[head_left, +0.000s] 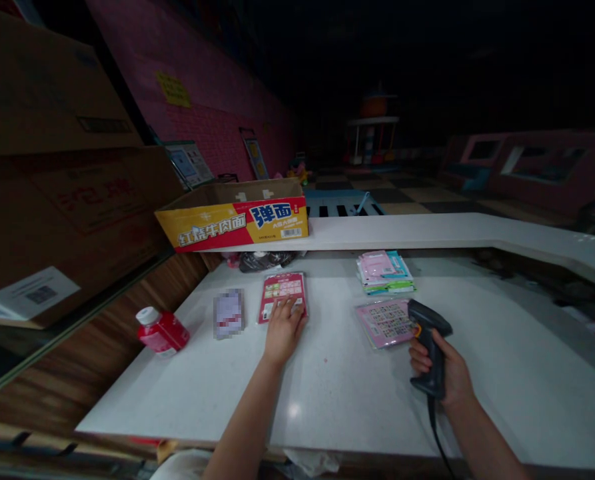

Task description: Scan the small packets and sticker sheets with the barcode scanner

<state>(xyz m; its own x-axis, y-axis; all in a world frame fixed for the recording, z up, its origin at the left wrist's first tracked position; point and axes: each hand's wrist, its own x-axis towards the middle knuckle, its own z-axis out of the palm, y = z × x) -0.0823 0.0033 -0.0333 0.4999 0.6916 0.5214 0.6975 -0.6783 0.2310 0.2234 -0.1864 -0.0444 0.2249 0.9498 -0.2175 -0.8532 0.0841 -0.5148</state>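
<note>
My left hand (283,328) lies with its fingers out on the lower part of a red flat packet (282,288) on the white counter (322,400). A black corded barcode scanner (431,347) is gripped in my right hand (450,373). The scanner's head reaches over the right edge of a pink flat packet (384,321) printed with rows of small pictures. Behind that packet rests a stack of thin pink, blue and green packets (384,272). Left of the red packet lies a small blurred-out card-like item (228,313).
A red bottle with a white cap (162,331) stands at the counter's left. Large cardboard boxes (72,227) are stacked beyond it. On the raised ledge (397,231) sits an open red and yellow carton (242,223), with a black plastic bag (266,261) beneath.
</note>
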